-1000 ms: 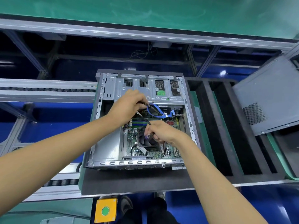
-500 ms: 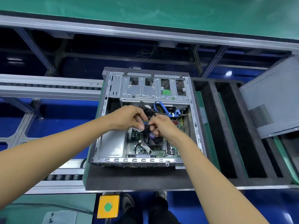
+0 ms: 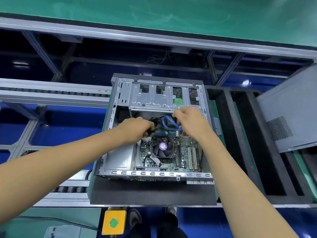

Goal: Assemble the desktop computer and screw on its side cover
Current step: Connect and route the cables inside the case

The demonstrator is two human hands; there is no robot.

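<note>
Your left hand [image 3: 139,128] is curled around a bundle of black cables [image 3: 155,120] at the upper left edge of the motherboard [image 3: 186,152], beside the memory slots. Your right hand [image 3: 189,121] has moved up from the CPU fan [image 3: 163,147], where it was half a second ago, to the far side of the blue cable [image 3: 169,123], just under the drive cage [image 3: 154,97]. Its fingers are bent down, but I cannot tell what they hold — the back of the hand hides them.

The fan is now uncovered, and both hands work at the cables above it. I judge that you are routing or plugging the data cable near the drive cage, so the inside work is not yet finished.

The computer case [image 3: 120,158] lies open on its side on the black foam pad [image 3: 151,193] of the conveyor. The side cover [image 3: 288,117] leans well apart at the right, not yet fitted, and no screw work has begun. Below, a yellow box with a green button [image 3: 114,222] is seen.
</note>
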